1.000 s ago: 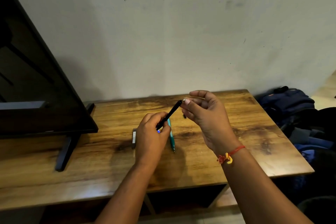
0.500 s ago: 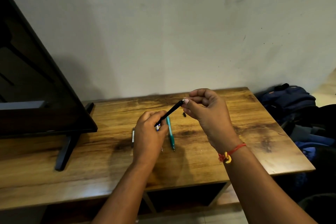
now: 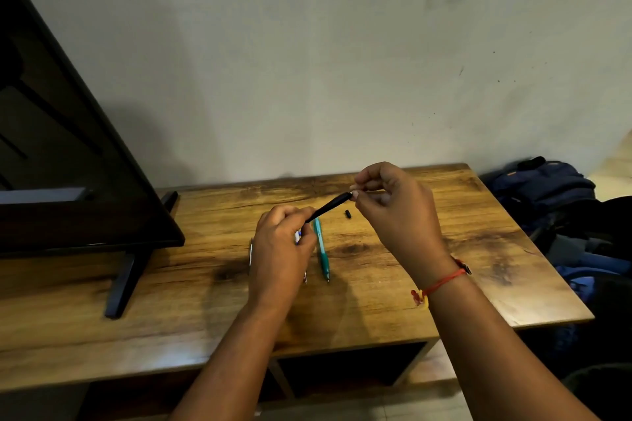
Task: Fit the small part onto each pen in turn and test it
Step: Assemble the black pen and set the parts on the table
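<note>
Head view: the only one, looking down past both forearms onto a wooden counter (image 3: pixel 393 301).
Left grip: the left grip (image 3: pixel 284 249) is closed round the lower part of a black pen (image 3: pixel 328 208), which slants up and away toward the right.
Right grip: the right grip (image 3: pixel 396 212) is narrow, with thumb and forefinger pinching the pen's far end. Whether a part sits between them is too small to tell.
Loose piece: a small black piece (image 3: pixel 348 214) lies on the counter just below that far end (possibly the part in question).
Waiting pens: a teal pen (image 3: pixel 321 249) lies flat between the two hands. A pale pen (image 3: pixel 250 251) shows at the left hand's outer edge, mostly hidden.
Step in hand: by my reading, fitting or seating something at the black pen's end, with the teal and pale pens untried.
Doing it well: hold the barrel steady with the left grip and line the part up with the barrel. Press straight on, or with a light twist, never sideways. Work low over the counter, since a dropped piece this small could roll away.
Surroundings: a television (image 3: pixel 68 164) stands at the left and a blue bag (image 3: pixel 540 188) lies beyond the counter's right end.
</note>
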